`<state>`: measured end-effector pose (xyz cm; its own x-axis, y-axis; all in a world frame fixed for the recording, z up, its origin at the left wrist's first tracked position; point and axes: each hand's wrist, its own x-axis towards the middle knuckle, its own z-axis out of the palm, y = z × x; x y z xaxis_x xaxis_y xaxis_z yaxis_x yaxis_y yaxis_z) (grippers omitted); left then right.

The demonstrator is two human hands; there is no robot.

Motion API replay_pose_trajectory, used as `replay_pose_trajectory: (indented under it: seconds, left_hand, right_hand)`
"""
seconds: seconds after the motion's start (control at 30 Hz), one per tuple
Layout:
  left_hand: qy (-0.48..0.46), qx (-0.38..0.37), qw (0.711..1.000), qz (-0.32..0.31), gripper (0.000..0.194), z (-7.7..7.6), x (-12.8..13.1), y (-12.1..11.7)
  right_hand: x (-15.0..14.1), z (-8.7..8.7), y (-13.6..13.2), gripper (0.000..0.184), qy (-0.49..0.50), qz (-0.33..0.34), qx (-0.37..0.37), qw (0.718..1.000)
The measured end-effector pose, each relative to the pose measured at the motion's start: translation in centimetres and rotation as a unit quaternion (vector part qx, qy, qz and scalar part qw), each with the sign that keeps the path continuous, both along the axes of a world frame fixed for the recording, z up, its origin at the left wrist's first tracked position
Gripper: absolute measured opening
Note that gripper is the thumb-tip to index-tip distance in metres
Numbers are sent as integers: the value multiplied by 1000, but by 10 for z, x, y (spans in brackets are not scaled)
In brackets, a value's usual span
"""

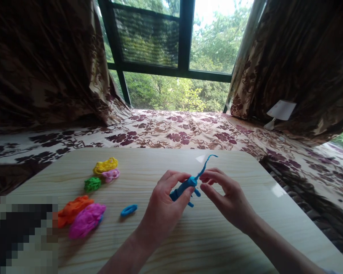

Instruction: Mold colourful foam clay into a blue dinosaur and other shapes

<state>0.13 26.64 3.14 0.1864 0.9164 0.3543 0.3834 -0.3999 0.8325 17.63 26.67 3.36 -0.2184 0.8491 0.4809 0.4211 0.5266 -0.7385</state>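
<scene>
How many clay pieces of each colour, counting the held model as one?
Yellow lump: 1
Green lump: 1
Orange lump: 1
Pink: 2, pale lump, bright lump
Blue: 3, held model, ring, piece by bright lump
Total: 8

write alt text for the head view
The left hand holds a blue moulded piece with a thin strand sticking up, the right hand close beside it, over a pale table. A blue loop and colourful lumps lie to the left; behind is a window.
</scene>
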Motion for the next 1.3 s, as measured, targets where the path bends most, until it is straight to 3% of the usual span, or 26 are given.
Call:
replay_pose_trajectory:
  seconds: [0.13, 0.23, 0.33, 0.43, 0.57, 0.73, 0.8, 0.87, 0.97, 1.03, 1.1, 1.17, 1.3]
  left_hand:
    - [26, 34, 999, 19, 19, -3, 0, 1]
    - [58, 48, 997, 25, 20, -5, -2, 1]
    - [86, 72, 993, 35, 25, -7, -4, 0]
    - [105, 92, 990, 20, 35, -6, -5, -2]
    - [142, 121, 982, -11, 35, -3, -4, -6]
    - [181, 122, 976, 12, 38, 14, -12, -25]
    - [194, 134, 970, 61, 47, 23, -28, -40]
    - [211, 144, 952, 167, 49, 27, -58, -57]
    - [278, 134, 891, 334, 46, 21, -122, -85]
    - [340, 121, 841, 403, 48, 9, -165, -101]
    - [397, 85, 798, 445, 51, -5, -197, -114]
    - [443, 34, 774, 452, 51, -16, -215, -123]
    - [448, 26, 767, 458, 51, -20, -212, -131]
  right_hand:
    - [1, -2, -1, 8, -69, -18, 17, 997]
    - [3, -1, -5, 10, -148, -27, 142, 978]
    - [2, 1, -7, 34, -219, -41, 254, 941]
    - [2, -1, -4, 41, -273, -35, 261, 925]
    - [5, -11, 3, 44, -295, 16, 266, 918]
    - [10, -21, 8, 44, -281, 30, 298, 912]
    - [13, -23, 10, 41, -259, 17, 307, 916]
    - [16, -23, 12, 39, -237, -8, 309, 921]
    - [19, -24, 16, 36, -217, -42, 308, 925]
    - [21, -26, 18, 36, -209, -51, 304, 928]
    - [23, -28, 20, 37, -205, -60, 299, 930]
    - [25, -31, 22, 37, -207, -66, 296, 930]
    - [24, -32, 22, 35, -194, -77, 292, 933]
